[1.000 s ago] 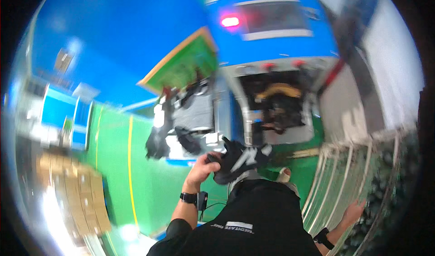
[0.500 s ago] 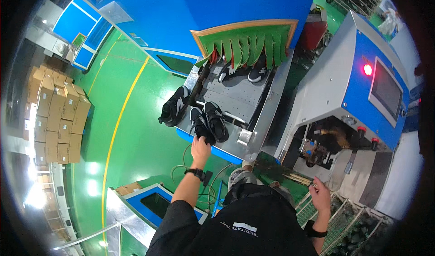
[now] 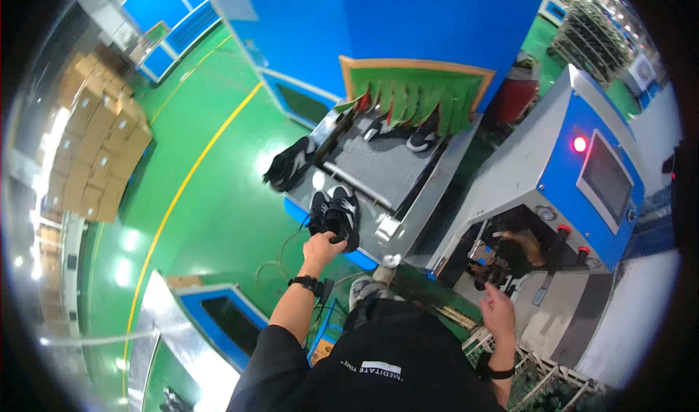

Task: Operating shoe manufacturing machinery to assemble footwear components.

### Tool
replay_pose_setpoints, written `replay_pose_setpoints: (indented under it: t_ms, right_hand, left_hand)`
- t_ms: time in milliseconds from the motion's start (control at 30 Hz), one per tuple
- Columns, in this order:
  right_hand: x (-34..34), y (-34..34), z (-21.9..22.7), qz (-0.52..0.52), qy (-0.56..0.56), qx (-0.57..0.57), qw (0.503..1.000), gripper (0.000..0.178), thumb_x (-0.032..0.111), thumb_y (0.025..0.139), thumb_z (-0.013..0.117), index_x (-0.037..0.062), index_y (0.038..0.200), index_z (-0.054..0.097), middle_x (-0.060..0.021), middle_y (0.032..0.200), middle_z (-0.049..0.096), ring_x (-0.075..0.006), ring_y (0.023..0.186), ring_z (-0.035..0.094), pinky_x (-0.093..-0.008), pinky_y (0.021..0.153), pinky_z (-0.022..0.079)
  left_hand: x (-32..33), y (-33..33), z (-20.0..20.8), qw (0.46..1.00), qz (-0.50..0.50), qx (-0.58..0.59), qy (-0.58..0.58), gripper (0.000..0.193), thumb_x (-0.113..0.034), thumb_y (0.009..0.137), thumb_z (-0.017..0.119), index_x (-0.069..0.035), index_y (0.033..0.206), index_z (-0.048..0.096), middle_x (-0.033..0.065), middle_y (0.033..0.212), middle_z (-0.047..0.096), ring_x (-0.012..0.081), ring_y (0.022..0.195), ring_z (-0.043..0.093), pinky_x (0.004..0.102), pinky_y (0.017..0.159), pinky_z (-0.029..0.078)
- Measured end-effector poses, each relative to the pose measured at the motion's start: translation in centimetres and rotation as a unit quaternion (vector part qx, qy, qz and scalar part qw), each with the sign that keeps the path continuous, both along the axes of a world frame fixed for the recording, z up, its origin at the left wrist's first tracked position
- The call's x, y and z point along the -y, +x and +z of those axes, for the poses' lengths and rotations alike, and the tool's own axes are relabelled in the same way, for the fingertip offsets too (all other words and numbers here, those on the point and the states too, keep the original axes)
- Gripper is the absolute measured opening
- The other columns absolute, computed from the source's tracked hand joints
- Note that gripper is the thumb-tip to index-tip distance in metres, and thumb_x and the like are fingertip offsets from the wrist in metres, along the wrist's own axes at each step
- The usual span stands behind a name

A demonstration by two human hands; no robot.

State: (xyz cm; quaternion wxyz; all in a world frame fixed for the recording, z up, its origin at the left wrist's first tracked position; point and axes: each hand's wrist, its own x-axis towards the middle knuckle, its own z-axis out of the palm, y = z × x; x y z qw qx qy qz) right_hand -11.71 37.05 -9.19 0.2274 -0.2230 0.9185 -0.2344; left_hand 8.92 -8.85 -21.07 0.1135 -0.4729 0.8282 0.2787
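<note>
My left hand (image 3: 322,252) is closed on the heel end of a pair of black sneakers (image 3: 343,212) with white soles and white side marks. The two shoes lie side by side, toes pointing away from me, over the near metal edge of the conveyor (image 3: 375,226). Another black sneaker (image 3: 291,164) rests at the conveyor's left corner. Farther in, a black-and-white sneaker (image 3: 422,136) and a second one beside it sit under a green strip curtain (image 3: 419,95). My right hand (image 3: 498,313) hangs before the grey-and-blue machine, holding nothing, its fingers loosely bent and apart.
On the right, the machine (image 3: 502,193) has a lit red lamp, a screen and an opening with mechanical parts. A wire rack (image 3: 539,375) stands below my right arm. A blue-framed unit (image 3: 226,321) is at lower left. Stacked cartons (image 3: 95,142) stand far left.
My left hand has shifted its hold on the sneakers' heels, and the pair is drawn closer together. My right hand stays near the machine, while the whole view has tilted and shifted.
</note>
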Motion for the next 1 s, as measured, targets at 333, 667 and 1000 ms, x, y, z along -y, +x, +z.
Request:
replay_pose_setpoints:
  t_ms: [333, 667, 1000]
  right_hand:
    - [3.3, -5.0, -2.7, 0.18, -0.068, -0.058, 0.98, 0.042, 0.013, 0.093, 0.063, -0.0033, 0.131, 0.062, -0.0209, 0.105, 0.07, -0.0326, 0.093, 0.067, -0.0398, 0.085, 0.053]
    - [8.4, -3.5, -1.2, 0.392, 0.056, 0.038, 0.917, 0.045, 0.036, 0.101, 0.061, 0.0103, 0.138, 0.062, -0.0191, 0.139, 0.062, -0.033, 0.129, 0.058, -0.0432, 0.107, 0.044]
    - [12.8, -10.8, 13.9, 0.106, -0.236, -0.561, 0.787, 0.036, 0.005, 0.101, 0.058, -0.0065, 0.135, 0.058, -0.023, 0.141, 0.057, -0.0376, 0.129, 0.056, -0.0454, 0.11, 0.043]
  left_hand:
    - [-12.1, 35.8, 7.2, 0.958, 0.266, -0.019, -0.108, 0.048, -0.046, 0.069, 0.076, -0.009, 0.099, 0.078, 0.0192, 0.09, 0.074, 0.0363, 0.09, 0.071, 0.0451, 0.086, 0.056]
    - [-21.1, 64.9, 19.3, 0.468, 0.796, 0.158, -0.35, 0.063, -0.034, 0.083, 0.076, 0.0, 0.132, 0.055, 0.0287, 0.135, 0.055, 0.0441, 0.13, 0.05, 0.0489, 0.11, 0.042]
    - [-3.9, 22.7, -4.1, 0.883, 0.405, -0.218, -0.092, 0.034, -0.032, 0.089, 0.064, -0.004, 0.105, 0.074, 0.0188, 0.099, 0.074, 0.0342, 0.094, 0.071, 0.0432, 0.084, 0.055]
